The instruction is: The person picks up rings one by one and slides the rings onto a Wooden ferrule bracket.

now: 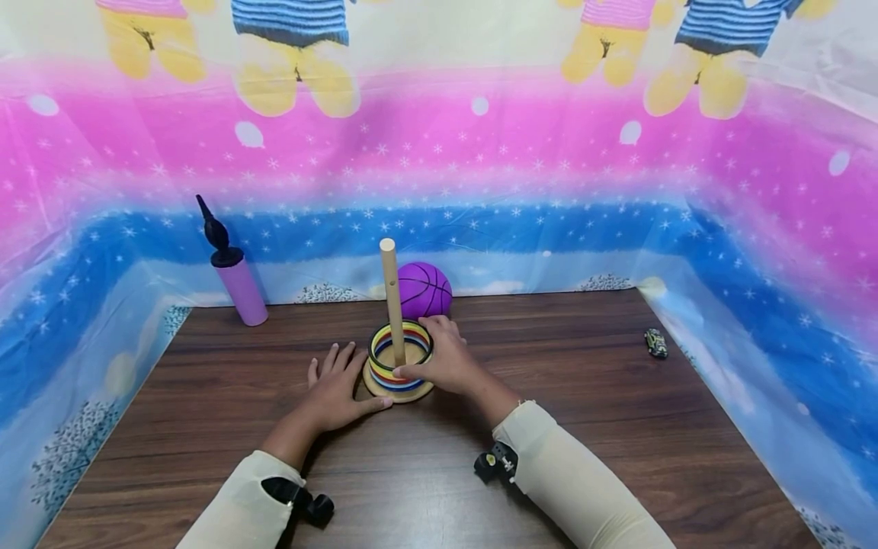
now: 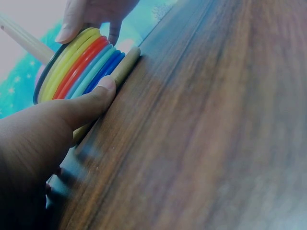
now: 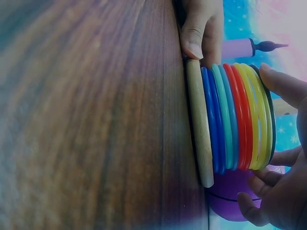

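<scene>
A wooden ring-toss stand with a tall peg (image 1: 392,293) and round base (image 3: 199,124) stands on the table. Stacked around the peg are several coloured rings (image 3: 243,120): blue at the bottom, then turquoise, red and yellow. On top lies a thin black ring (image 3: 274,122). My right hand (image 1: 449,358) holds this black ring across its width, thumb at the near side and fingers at the far side. To the left, my left hand (image 1: 334,396) rests with spread fingers beside the base, its thumb touching the base's edge.
A purple ball (image 1: 427,290) sits right behind the stand. At the back left stands a purple hand pump (image 1: 241,290) with a black nozzle. Toward the right edge of the brown table (image 1: 562,366) is a small toy car (image 1: 655,343). Printed cloth surrounds the table.
</scene>
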{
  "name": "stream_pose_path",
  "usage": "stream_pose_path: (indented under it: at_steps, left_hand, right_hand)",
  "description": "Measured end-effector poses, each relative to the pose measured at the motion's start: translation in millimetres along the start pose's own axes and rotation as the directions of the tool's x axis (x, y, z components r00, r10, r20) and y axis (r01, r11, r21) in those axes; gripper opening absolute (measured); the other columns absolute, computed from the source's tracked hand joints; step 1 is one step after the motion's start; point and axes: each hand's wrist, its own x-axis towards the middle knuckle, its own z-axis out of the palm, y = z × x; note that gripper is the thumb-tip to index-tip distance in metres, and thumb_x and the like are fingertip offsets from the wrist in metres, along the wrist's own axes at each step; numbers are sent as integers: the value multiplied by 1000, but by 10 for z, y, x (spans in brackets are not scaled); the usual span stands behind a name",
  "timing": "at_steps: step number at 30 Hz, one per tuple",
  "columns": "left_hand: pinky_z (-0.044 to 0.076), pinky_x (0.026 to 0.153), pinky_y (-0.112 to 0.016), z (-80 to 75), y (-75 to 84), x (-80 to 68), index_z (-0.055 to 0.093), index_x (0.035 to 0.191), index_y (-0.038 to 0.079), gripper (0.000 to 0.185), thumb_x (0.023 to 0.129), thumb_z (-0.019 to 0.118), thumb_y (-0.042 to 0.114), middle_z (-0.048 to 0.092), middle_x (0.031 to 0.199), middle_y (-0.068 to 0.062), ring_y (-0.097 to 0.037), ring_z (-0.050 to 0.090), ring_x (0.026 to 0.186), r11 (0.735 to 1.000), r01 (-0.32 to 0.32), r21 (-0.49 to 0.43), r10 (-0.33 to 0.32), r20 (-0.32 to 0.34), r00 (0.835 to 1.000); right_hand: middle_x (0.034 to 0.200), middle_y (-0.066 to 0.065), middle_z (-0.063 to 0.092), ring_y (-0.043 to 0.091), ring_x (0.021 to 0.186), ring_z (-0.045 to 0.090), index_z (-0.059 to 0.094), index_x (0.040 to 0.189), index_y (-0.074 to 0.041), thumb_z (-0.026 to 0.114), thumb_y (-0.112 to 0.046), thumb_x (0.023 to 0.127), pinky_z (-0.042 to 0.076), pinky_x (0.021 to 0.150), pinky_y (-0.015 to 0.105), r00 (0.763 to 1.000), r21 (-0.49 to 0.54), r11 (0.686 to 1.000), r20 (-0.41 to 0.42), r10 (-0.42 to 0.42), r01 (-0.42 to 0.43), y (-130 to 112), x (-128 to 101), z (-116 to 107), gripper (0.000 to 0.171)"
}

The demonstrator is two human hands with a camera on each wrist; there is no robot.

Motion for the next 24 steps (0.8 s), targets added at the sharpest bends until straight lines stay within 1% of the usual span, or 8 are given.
stream_pose_path:
  at_steps: [8, 15, 18, 21, 24]
  left_hand:
    - [1, 127, -83, -15, -4, 0, 37, 171, 11, 108, 92, 73, 75, 24, 180, -27, -57, 9, 168, 1000, 3, -2, -3, 4, 1000]
    - [0, 126, -84, 17, -21, 0, 38, 170, 8, 114, 88, 72, 80, 24, 178, -30, -59, 8, 166, 999, -17, -30, 17, -13, 1000]
    - [0, 126, -84, 25, -22, -11, 39, 169, 8, 114, 87, 75, 79, 25, 178, -30, -59, 9, 166, 999, -27, -46, 26, -29, 999]
    - [2, 125, -85, 36, -24, -23, 39, 170, 9, 112, 88, 78, 75, 25, 178, -30, -59, 11, 166, 999, -34, -41, 32, -33, 999]
    - [3, 125, -85, 57, -29, -25, 38, 171, 12, 110, 89, 77, 73, 24, 179, -29, -57, 11, 167, 999, -39, -36, 38, -32, 999]
  right_hand:
    - [164, 17, 46, 39, 155, 40, 45, 167, -8, 95, -50, 83, 36, 124, 72, 1000, 3, 1000, 3, -9, 9, -3, 3, 1, 106]
    - [169, 16, 42, 39, 158, 37, 43, 168, -10, 96, -51, 81, 36, 125, 72, 1000, 11, 1000, 13, -7, 6, 20, -19, -15, 109]
    - [170, 17, 41, 40, 158, 36, 42, 168, -10, 95, -51, 82, 34, 125, 74, 1000, 20, 1000, 10, -12, 11, 44, -55, -32, 110]
    - [171, 18, 40, 42, 159, 34, 42, 168, -10, 95, -51, 83, 28, 126, 76, 1000, 26, 1000, 3, -11, 11, 100, -94, -48, 109]
    - [171, 18, 40, 42, 159, 35, 44, 168, -11, 95, -51, 82, 26, 124, 76, 1000, 6, 1000, -14, -12, 13, 156, -129, -68, 108]
